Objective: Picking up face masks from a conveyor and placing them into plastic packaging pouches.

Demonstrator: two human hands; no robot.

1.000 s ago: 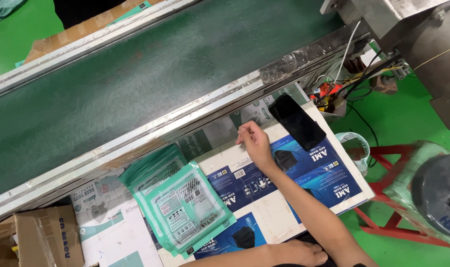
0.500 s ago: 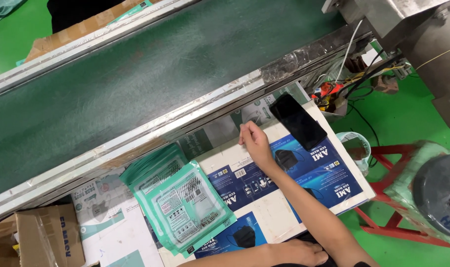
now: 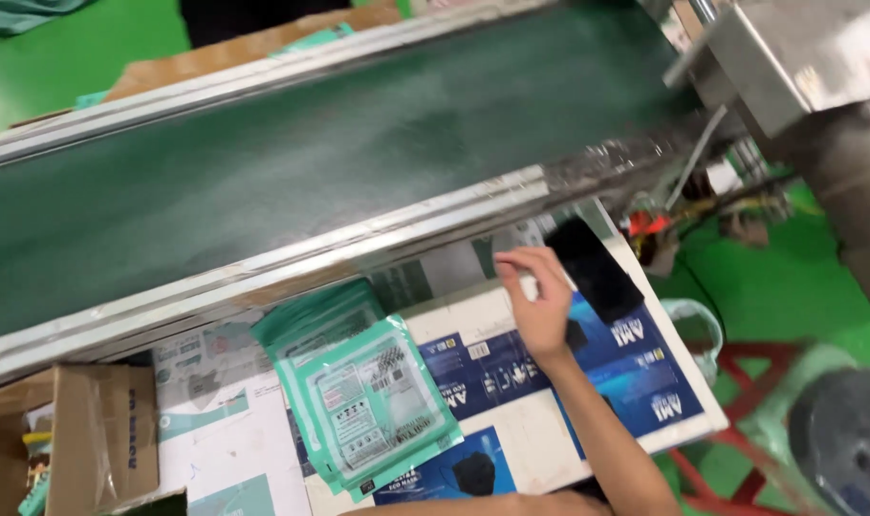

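My right hand [image 3: 538, 304] reaches out over a white and blue printed carton sheet [image 3: 511, 368] on the table, below the conveyor's metal rail. Its fingers are bent, with the tips just left of a flat black slab [image 3: 596, 269] that lies at an angle on the sheet. Whether the fingers pinch anything is unclear. A stack of teal-edged clear packets [image 3: 368, 406] lies to the left of the hand. Only a strip of my left forearm and hand [image 3: 511, 505] shows along the bottom edge.
A dark green conveyor belt [image 3: 292, 182] with metal rails runs across the upper view. A metal machine housing [image 3: 798, 57] and loose wires [image 3: 664, 225] are at the right. A brown cardboard box [image 3: 81, 430] sits bottom left, and a red stool frame [image 3: 741, 449] stands on the green floor.
My right hand stays next to the black slab, its fingers a little more spread. The view has shifted slightly, and less of my left arm shows.
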